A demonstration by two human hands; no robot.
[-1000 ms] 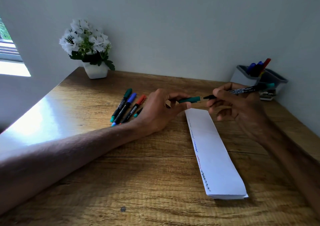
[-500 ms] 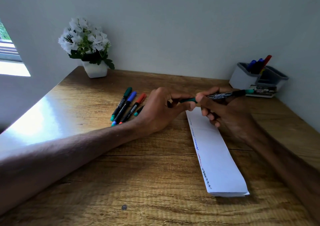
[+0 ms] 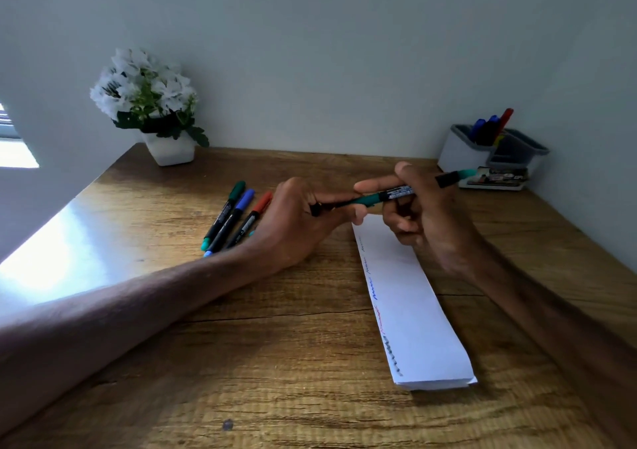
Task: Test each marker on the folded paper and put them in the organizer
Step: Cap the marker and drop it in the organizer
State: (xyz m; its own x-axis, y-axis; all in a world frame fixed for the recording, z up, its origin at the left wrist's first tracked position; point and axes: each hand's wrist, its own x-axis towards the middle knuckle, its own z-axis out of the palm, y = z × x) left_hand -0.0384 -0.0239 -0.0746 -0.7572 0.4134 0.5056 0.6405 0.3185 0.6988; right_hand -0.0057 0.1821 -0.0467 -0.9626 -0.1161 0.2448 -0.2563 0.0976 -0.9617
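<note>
grainy wood table (image 3: 144,362) in a pale-walled corner, one white pot of flowers (image 3: 169,149) upper left. three loose markers (image 3: 234,217) showing left of centre, one long folded paper (image 3: 410,310) right of centre, one grey organizer (image 3: 462,152) upper right. left hand (image 3: 300,217) and right hand (image 3: 427,221) close together mid-frame, both pinching one green marker (image 3: 396,194) over the paper's far end.
</note>
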